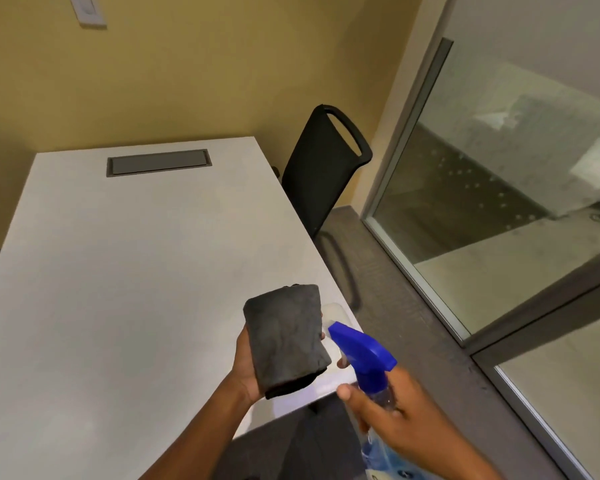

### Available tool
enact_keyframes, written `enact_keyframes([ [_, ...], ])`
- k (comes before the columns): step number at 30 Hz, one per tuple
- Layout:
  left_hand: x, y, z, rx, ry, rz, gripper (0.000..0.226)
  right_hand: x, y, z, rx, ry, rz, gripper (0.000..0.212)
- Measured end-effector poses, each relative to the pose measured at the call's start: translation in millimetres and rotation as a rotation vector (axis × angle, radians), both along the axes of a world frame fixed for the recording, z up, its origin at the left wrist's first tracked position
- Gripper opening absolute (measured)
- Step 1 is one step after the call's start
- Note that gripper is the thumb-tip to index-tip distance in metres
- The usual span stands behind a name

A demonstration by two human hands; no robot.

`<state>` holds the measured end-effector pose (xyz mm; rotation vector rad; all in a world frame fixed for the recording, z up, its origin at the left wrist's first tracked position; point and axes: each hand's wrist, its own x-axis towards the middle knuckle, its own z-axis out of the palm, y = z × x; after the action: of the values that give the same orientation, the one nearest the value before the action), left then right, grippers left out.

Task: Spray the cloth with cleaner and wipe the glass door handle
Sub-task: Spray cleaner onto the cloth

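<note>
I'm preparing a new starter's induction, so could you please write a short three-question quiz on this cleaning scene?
1. True or false: the left hand holds a folded grey cloth.
2. What does the nozzle of the blue-topped spray bottle in the right hand point towards? A) the cloth B) the black chair C) the glass wall
3. Fill in: the cloth is held above the near right corner of the white ____.

Key: 1 true; 2 A; 3 table.
</note>
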<state>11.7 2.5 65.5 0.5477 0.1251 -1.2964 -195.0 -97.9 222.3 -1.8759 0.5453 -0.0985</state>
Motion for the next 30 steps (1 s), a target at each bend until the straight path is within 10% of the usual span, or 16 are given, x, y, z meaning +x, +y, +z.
enact_keyframes([
  [6, -2, -26, -12, 0.191, -0.022, 0.067, 0.044, -10, 6, -10, -0.031, 0.108, -0.095, 0.052],
  [15, -12, -38, 14, -0.074, -0.048, -0.158, 0.066, -17, 4, -15, -0.111, 0.045, -0.079, 0.018],
  [30, -3, -37, 8, -0.044, 0.055, -0.063, 0.071, -15, -5, -17, -0.02, -0.039, -0.168, 0.053],
])
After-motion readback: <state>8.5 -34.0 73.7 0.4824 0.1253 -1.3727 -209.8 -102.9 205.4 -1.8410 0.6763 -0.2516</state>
